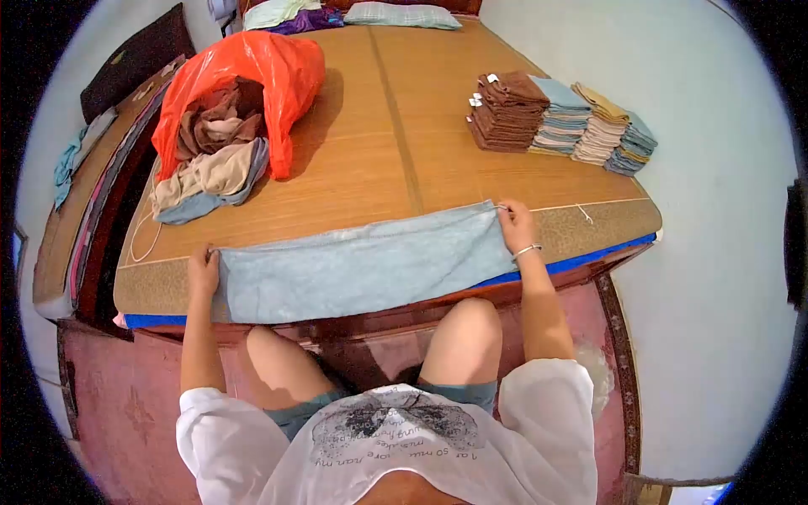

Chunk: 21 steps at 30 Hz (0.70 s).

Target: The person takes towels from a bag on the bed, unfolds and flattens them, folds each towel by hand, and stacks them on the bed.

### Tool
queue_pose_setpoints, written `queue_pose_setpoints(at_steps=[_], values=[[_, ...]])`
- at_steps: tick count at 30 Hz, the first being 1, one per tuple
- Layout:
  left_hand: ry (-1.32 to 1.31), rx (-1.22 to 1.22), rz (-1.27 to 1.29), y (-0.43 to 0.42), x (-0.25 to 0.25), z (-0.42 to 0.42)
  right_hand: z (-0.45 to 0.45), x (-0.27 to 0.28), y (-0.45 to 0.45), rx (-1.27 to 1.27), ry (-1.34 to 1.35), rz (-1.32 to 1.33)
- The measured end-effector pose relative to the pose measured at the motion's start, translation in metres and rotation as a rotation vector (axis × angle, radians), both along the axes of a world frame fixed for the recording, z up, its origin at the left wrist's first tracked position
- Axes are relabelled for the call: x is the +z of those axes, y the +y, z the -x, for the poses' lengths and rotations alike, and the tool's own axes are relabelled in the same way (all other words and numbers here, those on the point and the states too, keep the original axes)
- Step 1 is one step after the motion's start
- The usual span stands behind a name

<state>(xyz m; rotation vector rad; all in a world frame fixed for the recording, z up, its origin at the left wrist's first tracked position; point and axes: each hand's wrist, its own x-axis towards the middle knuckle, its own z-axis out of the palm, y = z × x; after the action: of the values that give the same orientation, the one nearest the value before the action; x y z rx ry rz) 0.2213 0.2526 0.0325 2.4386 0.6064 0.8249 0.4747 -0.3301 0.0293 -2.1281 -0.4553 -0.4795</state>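
A long light-blue towel [362, 269] is stretched sideways across the front edge of the bed, its lower side hanging over the edge. My left hand [203, 271] is closed on the towel's left upper corner. At the opposite end, my right hand [516, 227] pinches the right upper corner, and a bracelet circles that wrist. The towel looks doubled lengthwise, with a few wrinkles along its upper edge.
An orange-red plastic bag [295, 93] spills brown cloths [220, 126] and beige cloth [215, 172] at the left. Folded brown towels [509, 114] stand beside stacks of blue, beige and yellow ones at right. A pillow [402, 14] lies at the far end.
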Motion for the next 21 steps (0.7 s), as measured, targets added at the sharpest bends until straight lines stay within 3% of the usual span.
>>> queue_pose_setpoints(at_steps=[3,6,10,12,14,17,19,21], values=[[0.046,0.008,-0.207,-0.018,0.014,0.003,-0.014,-0.014,0.01,-0.002,-0.07,0.094],[0.102,-0.002,-0.197,-0.026,0.024,0.006,0.005,0.014,0.024,-0.099,0.08,0.215],[0.168,0.037,-0.139,-0.023,0.023,0.005,-0.007,-0.003,0.021,-0.063,-0.039,0.223],[0.205,0.076,-0.137,-0.025,0.027,0.004,-0.005,0.004,0.021,0.005,0.102,0.052],[0.239,0.127,-0.134,-0.024,0.028,0.007,-0.023,-0.022,0.012,0.046,0.053,-0.085],[0.225,0.116,-0.125,-0.023,0.031,0.006,-0.017,-0.012,0.008,0.023,0.093,-0.143],[0.369,0.078,0.07,-0.024,0.04,0.005,-0.008,0.0,0.007,0.006,0.094,-0.136],[0.321,0.101,-0.068,-0.022,0.033,0.006,-0.005,0.002,0.005,-0.01,0.096,-0.134]])
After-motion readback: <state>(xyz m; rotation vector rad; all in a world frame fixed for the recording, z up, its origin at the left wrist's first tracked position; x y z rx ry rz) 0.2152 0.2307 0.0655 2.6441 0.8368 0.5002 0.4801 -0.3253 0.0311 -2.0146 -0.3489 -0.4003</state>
